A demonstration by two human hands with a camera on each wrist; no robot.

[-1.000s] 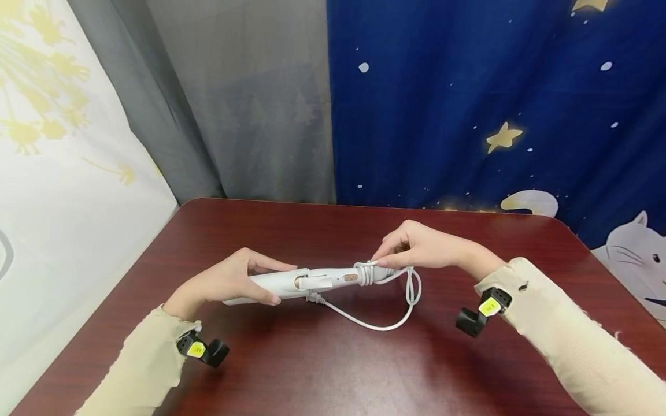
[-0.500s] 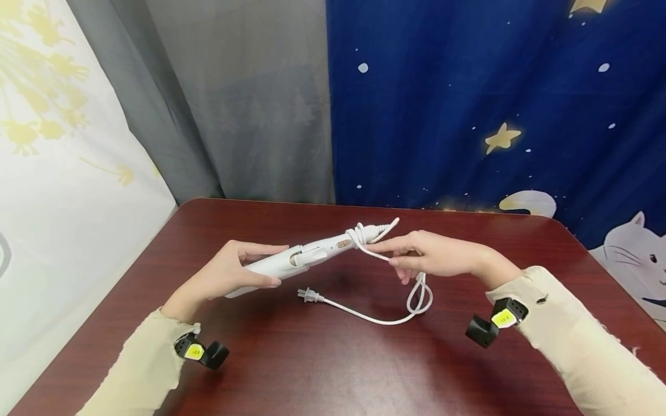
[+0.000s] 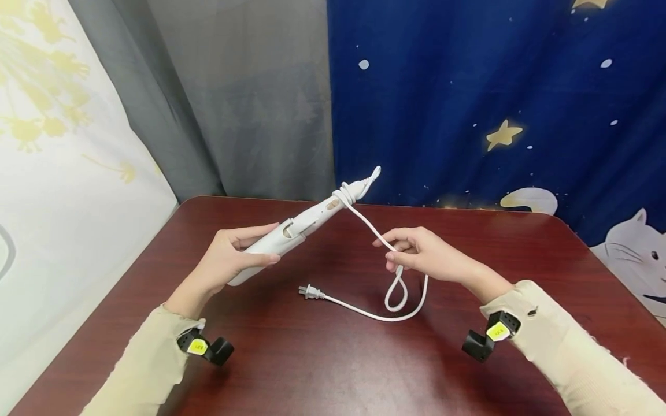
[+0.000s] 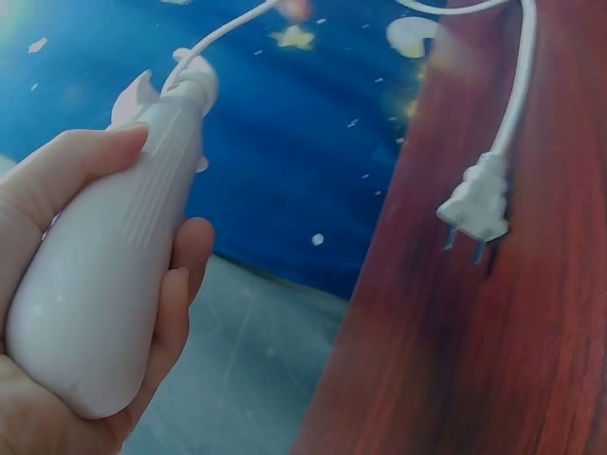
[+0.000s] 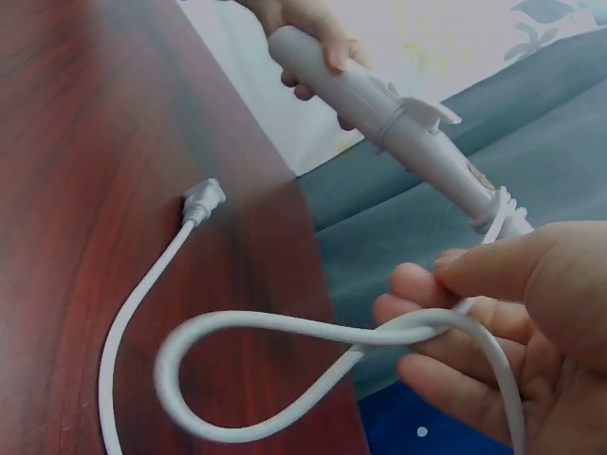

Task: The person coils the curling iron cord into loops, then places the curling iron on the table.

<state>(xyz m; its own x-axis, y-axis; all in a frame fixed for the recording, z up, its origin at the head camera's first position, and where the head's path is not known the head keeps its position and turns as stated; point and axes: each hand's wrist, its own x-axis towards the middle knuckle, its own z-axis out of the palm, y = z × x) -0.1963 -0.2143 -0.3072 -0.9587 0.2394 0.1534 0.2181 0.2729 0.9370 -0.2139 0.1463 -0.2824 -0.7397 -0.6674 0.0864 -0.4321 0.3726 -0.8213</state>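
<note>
A white curling iron [image 3: 272, 242] is held up at a slant over the table, its cord end raised to the right. My left hand [image 3: 221, 263] grips its thick lower end between thumb and fingers, as the left wrist view shows along the smooth body [image 4: 95, 275]. White cord [image 3: 367, 223] winds round the upper end near a small tan control. My right hand [image 3: 429, 252] pinches this cord between thumb and fingertips. Below those fingers hangs a twisted loop [image 5: 228, 433]. The two-prong plug [image 3: 310, 292] lies on the table.
The dark red table [image 3: 333, 370] has its far edge before a grey curtain [image 3: 260, 115] and a blue star-patterned curtain [image 3: 442, 104]. A white patterned cloth [image 3: 78, 202] hangs along the left. Each cuff carries a black camera mount [image 3: 484, 341].
The curling iron has tilted up, its cord end rising. My right hand has left the wrapped end and drawn a length of cord off to the right; the plug now lies apart from the iron.
</note>
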